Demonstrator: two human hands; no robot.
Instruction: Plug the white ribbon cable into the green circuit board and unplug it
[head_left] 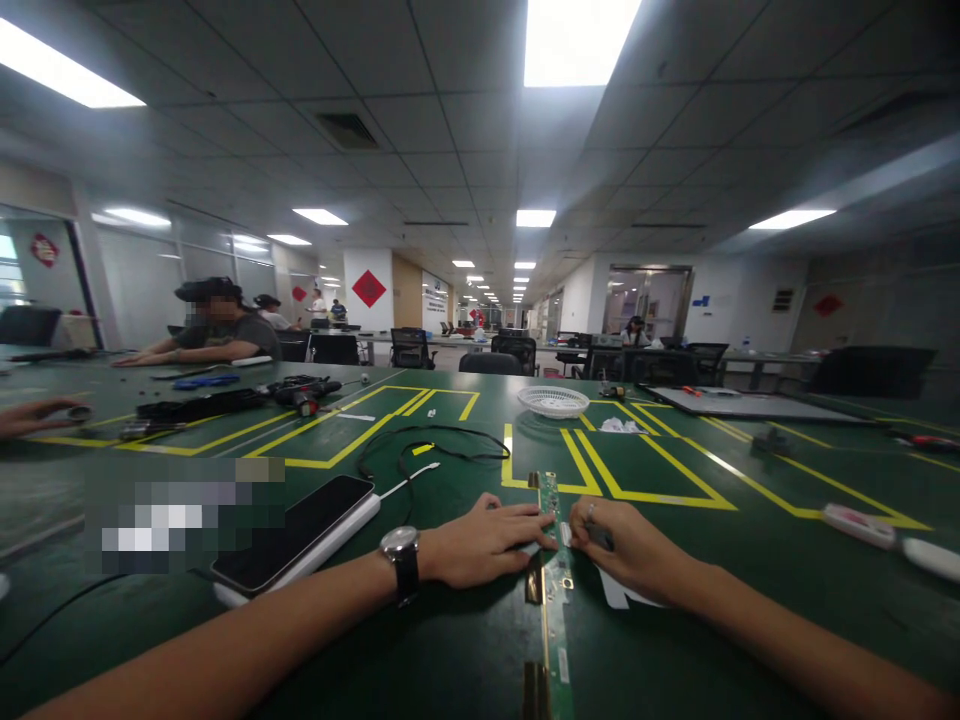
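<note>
A long, narrow green circuit board (556,600) with brownish-gold flex tabs along its left edge lies lengthwise on the table in front of me. My left hand (480,540) reaches over it from the left, fingers stretched out and resting on the board. Beside its right edge, my right hand (619,540) is closed in a pinch. A small dark piece shows among its fingers, but its kind cannot be made out. Close to those fingertips is a small white strip (565,535) at the board's edge. White paper (615,590) lies partly under my right hand.
Left of my hands, a phone-like black-screened device (300,530) rests on a white base near a black cable (442,430). Farther back stand a white basket (553,401) and crumpled paper (621,426). Yellow tape marks the green table (450,650). Another person (225,325) sits at the left.
</note>
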